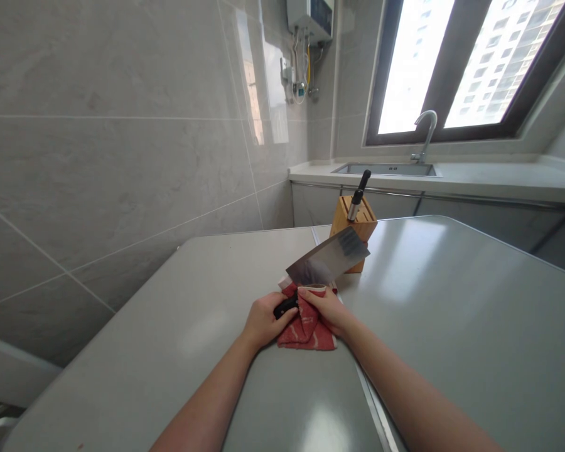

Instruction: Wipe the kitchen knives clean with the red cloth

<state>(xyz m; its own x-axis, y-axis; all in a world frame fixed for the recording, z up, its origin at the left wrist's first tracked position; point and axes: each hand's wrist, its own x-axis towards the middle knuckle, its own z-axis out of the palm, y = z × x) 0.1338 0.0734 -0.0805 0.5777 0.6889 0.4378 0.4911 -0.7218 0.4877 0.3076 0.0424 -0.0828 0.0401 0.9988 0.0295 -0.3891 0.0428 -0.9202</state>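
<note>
My left hand point(262, 320) is closed round the black handle of a cleaver point(328, 260), whose broad steel blade points up and to the right. My right hand point(327, 309) grips a red cloth with white stripes point(306, 331) and presses it against the base of the blade. Part of the cloth lies on the grey table point(452, 326) under both hands. Just behind the blade stands a wooden knife block point(354, 223) with one black-handled knife in it.
A tiled wall runs along the left. At the back is a white counter with a steel sink point(386, 168) and a tap point(426, 132) under a window. A seam runs down the table near my right forearm.
</note>
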